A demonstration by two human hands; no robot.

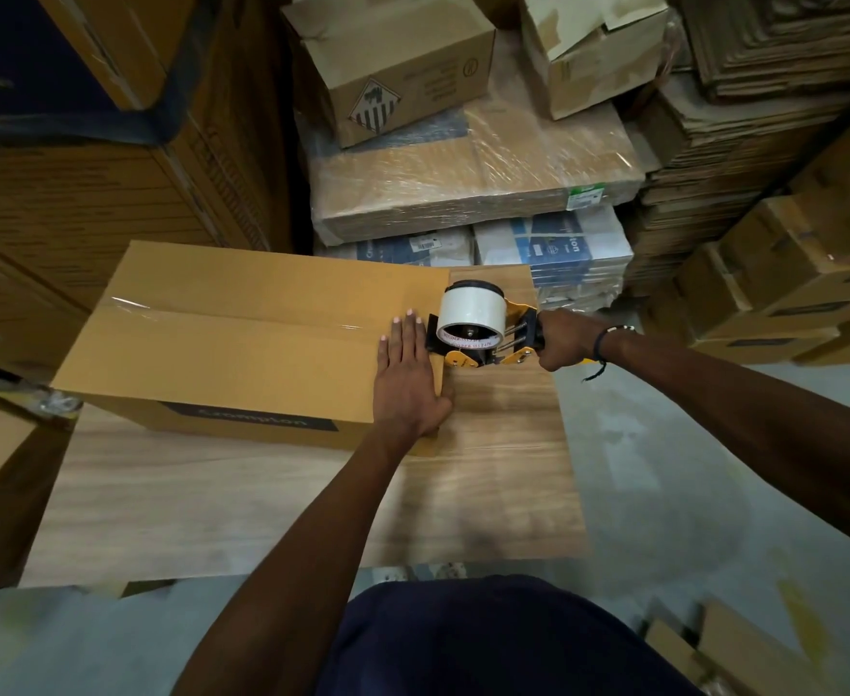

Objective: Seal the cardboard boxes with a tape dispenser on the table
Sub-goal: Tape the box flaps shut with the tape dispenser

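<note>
While the cardboard box (pixel 242 339) sat on the wooden table (pixel 272 494) with its top flaps closed, the tape job looked pretty much at the tail end of one pass. You could see a shiny strip of clear tape (pixel 222 316) running along the centre seam from the left edge all the way toward the right end, where the tape dispenser (pixel 478 329) was parked right at the box's right edge. The right hand (pixel 566 344) had its fingers wrapped tight around the dispenser's handle, wrist out to the side, which I'd guess was about pulling the tape along the seam and over the edge. The left hand (pixel 407 374) was laid flat, fingers straight and together, palm down on the top near that same right end, not gripping anything. My read is it was there to pin the flaps shut and keep the box from sliding as the dispenser tugged. Whether the tape was already cut, couldn't tell, the roll blocked the blade. All around were stacked cartons (pixel 397 57) and shrink-wrapped bundles (pixel 473 183), so plenty more stuff nearby, though none of it on the table as far as I could see.
</note>
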